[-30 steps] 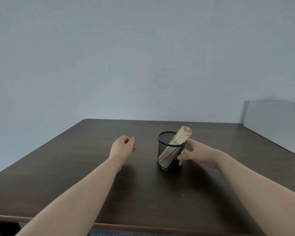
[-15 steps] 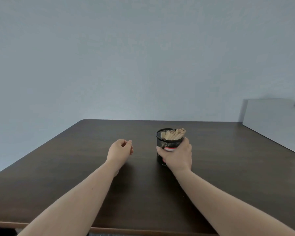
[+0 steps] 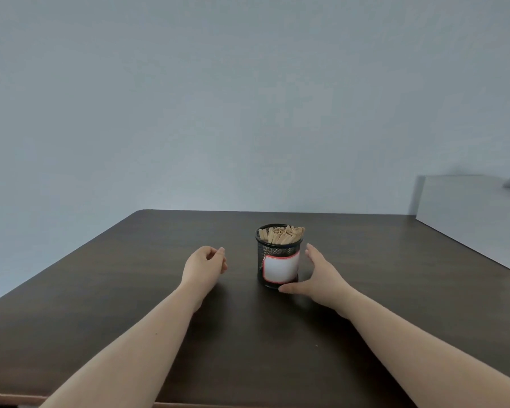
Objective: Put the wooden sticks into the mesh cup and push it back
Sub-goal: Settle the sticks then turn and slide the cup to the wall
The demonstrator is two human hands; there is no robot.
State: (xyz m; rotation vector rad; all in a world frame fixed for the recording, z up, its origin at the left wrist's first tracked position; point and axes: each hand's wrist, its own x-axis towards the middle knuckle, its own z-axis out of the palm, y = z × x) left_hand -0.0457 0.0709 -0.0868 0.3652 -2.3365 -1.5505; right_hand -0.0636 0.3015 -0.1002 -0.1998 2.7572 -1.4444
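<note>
Dark wood table [image 3: 130,290] w/ mesh cup [image 3: 278,256], right hand [image 3: 318,275] released beside, left hand [image 3: 202,265] clenched.

- mesh cup [image 3: 278,254]: black wire mesh, looks like metal, matt
- label [image 3: 280,270] on its front: smooth white paper or sticker with a red border, slight sheen
- wooden sticks [image 3: 281,234]: pale raw wood, unvarnished, matt
- table [image 3: 130,290]: dark brown wood-grain top, smooth, satin with soft reflections
- box [image 3: 477,219] at far right: plain white, smooth, matt; material unclear

Wooden sticks [image 3: 281,234] inside mesh cup [image 3: 278,257]
</note>
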